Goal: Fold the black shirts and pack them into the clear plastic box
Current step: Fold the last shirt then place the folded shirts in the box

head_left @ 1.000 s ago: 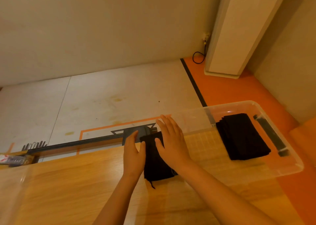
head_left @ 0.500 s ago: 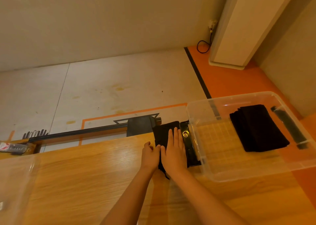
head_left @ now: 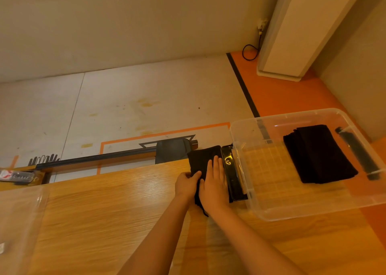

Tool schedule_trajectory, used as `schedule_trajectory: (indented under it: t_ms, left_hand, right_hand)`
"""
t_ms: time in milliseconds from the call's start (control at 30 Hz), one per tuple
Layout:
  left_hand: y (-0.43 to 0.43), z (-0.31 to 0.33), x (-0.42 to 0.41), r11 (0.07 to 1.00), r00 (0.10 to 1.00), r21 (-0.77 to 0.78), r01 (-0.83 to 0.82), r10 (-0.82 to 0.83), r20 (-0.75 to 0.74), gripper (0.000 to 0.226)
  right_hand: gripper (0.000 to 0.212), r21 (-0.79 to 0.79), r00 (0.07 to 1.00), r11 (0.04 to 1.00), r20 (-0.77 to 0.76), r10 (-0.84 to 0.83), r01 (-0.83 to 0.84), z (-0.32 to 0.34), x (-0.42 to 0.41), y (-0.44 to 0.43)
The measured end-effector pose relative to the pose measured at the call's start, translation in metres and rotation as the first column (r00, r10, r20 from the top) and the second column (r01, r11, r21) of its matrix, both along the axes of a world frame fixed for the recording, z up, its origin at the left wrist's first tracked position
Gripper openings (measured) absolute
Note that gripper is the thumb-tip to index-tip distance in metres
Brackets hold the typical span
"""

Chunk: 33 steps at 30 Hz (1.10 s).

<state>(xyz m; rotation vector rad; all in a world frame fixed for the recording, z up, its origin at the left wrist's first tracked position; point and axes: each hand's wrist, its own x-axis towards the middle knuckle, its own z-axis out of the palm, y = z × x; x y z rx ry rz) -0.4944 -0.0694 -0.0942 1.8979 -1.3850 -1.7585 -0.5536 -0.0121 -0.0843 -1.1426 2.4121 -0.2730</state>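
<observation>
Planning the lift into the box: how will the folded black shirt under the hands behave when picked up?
Probably floppy: the folded black shirt is cloth with a loose end trailing by the right hand, so it may unfold unless supported. Likely light: thin fabric. It lies flat on the table, so rolling seems unlikely.

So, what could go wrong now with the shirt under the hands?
The small folded black shirt reaches the far edge of the light wooden table; it may slide off. Only the left hand grips it, the right hand lies flat, so the fold may open when lifted toward the clear plastic box.
</observation>
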Motion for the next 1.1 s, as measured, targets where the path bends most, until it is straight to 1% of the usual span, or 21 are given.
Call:
schedule_trajectory:
  t_ms: [67, 100, 200, 333, 367, 467, 600, 667, 800, 867, 933, 967, 1033, 1067, 1100]
  left_hand:
    - [-0.002, 0.002, -0.005, 0.996, 0.996, 0.074, -0.042, 0.048, -0.077, 0.023]
    - [-0.003, 0.004, -0.008, 0.993, 0.993, 0.104, -0.050, 0.060, -0.100, 0.018]
    - [-0.006, 0.007, -0.015, 0.989, 0.994, 0.142, -0.040, 0.053, -0.093, 0.020]
    - [-0.007, 0.002, -0.017, 0.999, 1.000, 0.054, 0.002, -0.003, 0.019, 0.022]
    - [-0.007, 0.003, -0.017, 0.999, 1.000, 0.037, 0.008, -0.009, 0.018, 0.021]
    - [-0.004, 0.007, -0.014, 1.000, 0.999, 0.024, -0.020, 0.021, -0.050, 0.015]
    - [0.000, 0.006, 0.000, 0.996, 0.993, 0.006, -0.093, 0.093, -0.074, 0.018]
    - [0.000, 0.006, 0.011, 0.992, 0.988, 0.007, -0.129, 0.129, -0.085, 0.016]
    - [-0.006, 0.003, 0.041, 0.985, 0.984, 0.011, -0.170, 0.170, -0.058, 0.018]
    - [-0.009, 0.001, 0.054, 0.975, 0.973, 0.001, -0.224, 0.224, -0.046, 0.030]
    - [-0.009, -0.001, 0.061, 0.965, 0.962, 0.002, -0.262, 0.261, -0.082, 0.037]
    - [-0.008, 0.002, 0.060, 0.964, 0.959, 0.007, -0.266, 0.265, -0.103, 0.035]
    - [-0.003, 0.006, 0.054, 0.969, 0.962, -0.003, -0.246, 0.244, -0.125, 0.032]
    - [0.000, 0.004, 0.049, 0.975, 0.971, -0.042, -0.220, 0.215, -0.102, 0.036]
    - [0.003, 0.007, 0.043, 0.981, 0.985, -0.093, -0.172, 0.169, -0.040, 0.043]
  right_hand:
    - [0.061, -0.002, 1.000, 1.000, -0.005, 0.016, -0.016, -0.004, -0.001, 0.001]
    - [0.060, 0.000, 1.000, 1.000, -0.004, 0.023, -0.023, -0.004, -0.002, 0.001]
    - [0.059, -0.002, 0.999, 1.000, 0.029, 0.031, -0.031, -0.005, -0.005, 0.003]
    - [0.061, 0.008, 0.998, 0.998, 0.019, 0.064, -0.064, -0.005, -0.005, 0.005]
    - [0.061, 0.009, 0.998, 0.998, 0.010, 0.066, -0.066, -0.004, -0.004, 0.005]
    - [0.060, 0.013, 0.998, 0.998, -0.014, 0.068, -0.068, -0.002, -0.002, 0.002]
    - [0.058, 0.043, 0.994, 0.993, -0.030, 0.107, -0.106, -0.001, 0.009, 0.001]
    - [0.058, 0.042, 0.992, 0.991, -0.019, 0.128, -0.128, -0.001, 0.017, -0.001]
    - [0.057, -0.028, 0.986, 0.988, 0.071, 0.154, -0.152, 0.002, 0.039, -0.006]
    - [0.057, -0.092, 0.987, 0.988, 0.091, 0.131, -0.122, 0.003, 0.043, -0.008]
    - [0.060, -0.123, 0.994, 0.990, 0.077, 0.071, -0.062, 0.002, 0.039, -0.007]
    - [0.062, -0.115, 0.995, 0.993, 0.091, 0.037, -0.026, 0.001, 0.035, -0.007]
    - [0.065, -0.066, 0.982, 0.997, 0.187, -0.029, 0.042, -0.003, 0.030, -0.007]
    - [0.065, -0.041, 0.966, 0.997, 0.252, -0.054, 0.067, -0.004, 0.030, -0.008]
    - [0.065, -0.030, 0.949, 0.996, 0.306, -0.069, 0.082, -0.005, 0.030, -0.008]
